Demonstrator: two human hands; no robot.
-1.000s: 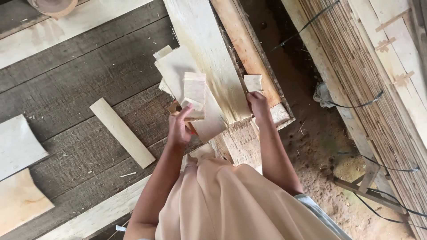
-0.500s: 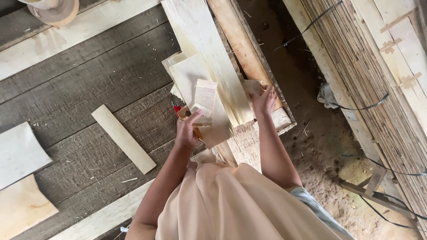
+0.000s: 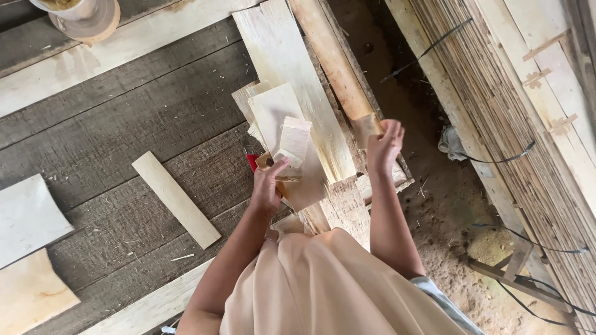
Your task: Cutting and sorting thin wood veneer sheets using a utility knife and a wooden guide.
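Observation:
My left hand [image 3: 268, 185] grips a small pale wood block [image 3: 293, 144] held upright over a flat light board [image 3: 282, 118]. A red object [image 3: 252, 161] shows just behind my fingers. My right hand [image 3: 385, 144] is raised with fingers spread, close to the cut end of a brownish rounded wooden beam [image 3: 332, 59]; whether it touches the beam I cannot tell. A long pale plank [image 3: 292, 62] runs away from me between both hands. My beige garment [image 3: 323, 285] fills the lower middle.
A loose pale wood strip [image 3: 176, 198] lies on the dark plank floor [image 3: 124, 130]. Flat wood pieces [image 3: 28, 217] lie at the left edge. Sandy ground [image 3: 447, 211] and a bamboo slat wall [image 3: 515, 111] with black wires [image 3: 528, 149] are on the right.
My right hand has lifted off the small wood piece and opened beside the beam end. My left hand has kept its block and shifted slightly right along with the view.

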